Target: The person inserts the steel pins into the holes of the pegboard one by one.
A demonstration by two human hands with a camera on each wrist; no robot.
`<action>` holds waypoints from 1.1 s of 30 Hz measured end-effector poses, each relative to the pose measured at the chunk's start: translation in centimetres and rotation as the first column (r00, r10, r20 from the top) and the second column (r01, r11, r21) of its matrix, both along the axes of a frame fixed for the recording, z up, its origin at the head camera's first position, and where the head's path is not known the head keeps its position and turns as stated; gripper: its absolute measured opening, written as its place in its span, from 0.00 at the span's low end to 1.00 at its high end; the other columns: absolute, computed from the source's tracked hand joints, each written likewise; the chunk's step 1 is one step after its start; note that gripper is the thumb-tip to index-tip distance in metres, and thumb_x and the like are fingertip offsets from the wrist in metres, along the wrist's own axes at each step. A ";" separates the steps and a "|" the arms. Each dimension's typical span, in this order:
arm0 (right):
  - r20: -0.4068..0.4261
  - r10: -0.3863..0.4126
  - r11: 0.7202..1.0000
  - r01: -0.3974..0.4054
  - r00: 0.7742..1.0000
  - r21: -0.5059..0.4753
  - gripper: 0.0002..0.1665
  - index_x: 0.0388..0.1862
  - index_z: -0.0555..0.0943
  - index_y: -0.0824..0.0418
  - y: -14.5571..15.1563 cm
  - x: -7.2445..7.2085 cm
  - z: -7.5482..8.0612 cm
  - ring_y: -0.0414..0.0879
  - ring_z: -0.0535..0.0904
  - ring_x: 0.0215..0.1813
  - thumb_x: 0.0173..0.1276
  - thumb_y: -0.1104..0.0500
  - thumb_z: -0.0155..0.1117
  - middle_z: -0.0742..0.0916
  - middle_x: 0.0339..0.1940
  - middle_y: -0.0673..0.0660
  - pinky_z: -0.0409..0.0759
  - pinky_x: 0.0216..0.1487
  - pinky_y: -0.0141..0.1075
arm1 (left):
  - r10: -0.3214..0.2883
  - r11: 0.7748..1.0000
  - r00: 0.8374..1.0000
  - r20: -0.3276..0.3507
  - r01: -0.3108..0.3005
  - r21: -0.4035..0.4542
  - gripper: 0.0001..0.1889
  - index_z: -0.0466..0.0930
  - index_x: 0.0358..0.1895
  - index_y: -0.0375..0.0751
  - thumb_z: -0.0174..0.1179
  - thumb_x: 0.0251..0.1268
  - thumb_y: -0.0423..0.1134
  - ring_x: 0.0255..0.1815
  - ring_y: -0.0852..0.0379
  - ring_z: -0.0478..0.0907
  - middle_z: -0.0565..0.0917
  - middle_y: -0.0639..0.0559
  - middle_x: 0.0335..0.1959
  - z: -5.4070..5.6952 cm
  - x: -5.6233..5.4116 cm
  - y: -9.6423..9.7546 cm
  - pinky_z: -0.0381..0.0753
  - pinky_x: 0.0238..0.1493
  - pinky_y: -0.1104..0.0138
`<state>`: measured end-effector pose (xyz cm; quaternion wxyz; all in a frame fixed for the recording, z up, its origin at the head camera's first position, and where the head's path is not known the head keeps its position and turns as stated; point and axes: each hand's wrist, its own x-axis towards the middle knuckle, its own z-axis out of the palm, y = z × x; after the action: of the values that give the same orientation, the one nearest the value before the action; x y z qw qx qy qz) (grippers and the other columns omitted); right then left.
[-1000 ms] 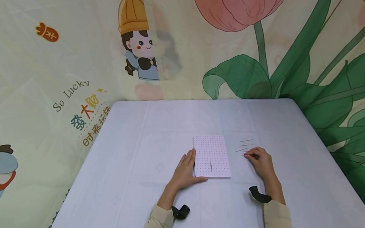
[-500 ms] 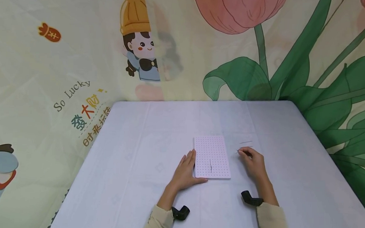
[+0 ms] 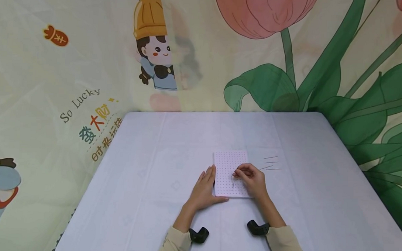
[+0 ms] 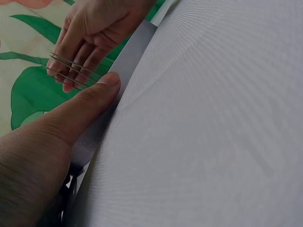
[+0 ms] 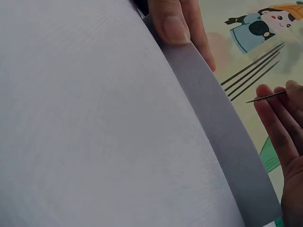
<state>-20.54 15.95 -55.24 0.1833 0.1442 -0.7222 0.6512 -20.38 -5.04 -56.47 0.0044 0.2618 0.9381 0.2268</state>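
Observation:
A white board (image 3: pixel 224 159) with a grid of small holes lies on the table, its side edge (image 5: pixel 208 113) seen in the right wrist view. Several thin metal needles (image 5: pixel 251 71) stand upright in it, side by side. My left hand (image 3: pixel 202 190) braces the board, straight fingers along its left side and thumb (image 4: pixel 94 99) against the front edge. Over the board, my right hand (image 3: pixel 253 179) pinches another needle (image 5: pixel 267 97) between thumb and fingertips, close to the standing ones. In the right wrist view this needle lies nearly level, its pointed end sticking out past the fingers.
Several loose needles (image 3: pixel 271 162) lie on the table right of the board. A white cloth (image 3: pixel 145 182) covers the table. Behind stands a printed backdrop (image 3: pixel 203 66) with flowers and a cartoon figure. Each wrist carries a black camera mount (image 3: pixel 258 228).
My right hand has moved left from beside the loose needles to over the board, with a needle between its fingertips. My left hand has stayed at the board's edge.

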 end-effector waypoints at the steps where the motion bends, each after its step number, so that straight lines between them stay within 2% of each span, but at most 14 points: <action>1: -0.006 0.007 1.000 -0.007 1.000 0.013 0.06 0.37 0.77 0.72 -0.1 0.0 -0.1 0.49 0.84 0.31 0.60 0.71 0.62 0.84 0.29 0.65 0.83 0.33 0.32 | 0.000 1.000 1.000 0.001 0.000 0.000 0.63 0.39 0.72 0.34 0.55 0.42 0.75 0.73 0.54 0.39 0.46 0.43 0.73 0.0 0.0 0.0 0.37 0.72 0.63; 11: -0.042 0.023 0.991 -0.018 0.999 0.130 0.07 0.36 0.77 0.69 -0.6 0.1 -0.1 0.47 0.84 0.35 0.58 0.72 0.63 0.84 0.31 0.62 0.82 0.37 0.28 | -0.002 1.000 1.000 -0.006 0.002 -0.005 0.63 0.40 0.72 0.33 0.54 0.43 0.76 0.73 0.54 0.40 0.47 0.43 0.73 0.1 0.0 -0.1 0.38 0.72 0.62; 15: -0.093 0.033 0.979 -0.014 0.995 0.202 0.09 0.35 0.77 0.71 -1.0 0.6 1.1 0.52 0.83 0.34 0.55 0.75 0.65 0.84 0.31 0.62 0.82 0.37 0.28 | -0.001 1.000 1.000 -0.003 0.001 0.005 0.62 0.41 0.72 0.33 0.54 0.43 0.75 0.73 0.54 0.41 0.48 0.43 0.73 0.2 0.1 -0.1 0.40 0.72 0.62; 19: -0.133 0.056 0.965 -0.019 0.990 0.261 0.10 0.33 0.77 0.72 -1.3 1.1 2.5 0.54 0.81 0.31 0.52 0.77 0.66 0.83 0.30 0.63 0.83 0.34 0.33 | 0.002 1.000 1.000 0.005 -0.002 0.014 0.62 0.41 0.72 0.33 0.54 0.43 0.75 0.73 0.53 0.41 0.48 0.43 0.73 0.2 0.2 0.0 0.40 0.72 0.61; 28: -0.094 0.009 0.927 0.027 0.996 0.373 0.09 0.34 0.78 0.69 -1.6 1.5 3.1 0.48 0.80 0.31 0.54 0.73 0.66 0.84 0.30 0.59 0.82 0.33 0.31 | 0.002 1.000 1.000 0.005 -0.002 0.017 0.62 0.40 0.72 0.34 0.54 0.43 0.75 0.73 0.54 0.40 0.47 0.44 0.73 0.2 0.2 -0.1 0.39 0.72 0.61; 33: -0.092 0.002 0.929 0.032 0.996 0.368 0.10 0.34 0.78 0.69 -1.7 1.5 3.0 0.49 0.81 0.30 0.53 0.75 0.67 0.84 0.29 0.59 0.82 0.32 0.33 | 0.005 1.000 1.000 0.003 -0.005 0.018 0.62 0.41 0.72 0.34 0.54 0.43 0.76 0.73 0.54 0.41 0.47 0.44 0.73 0.1 0.3 -0.1 0.40 0.72 0.61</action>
<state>-19.03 14.24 -52.28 0.1905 0.2001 -0.8238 0.4951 -20.12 -5.14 -56.36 0.0027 0.2591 0.9367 0.2355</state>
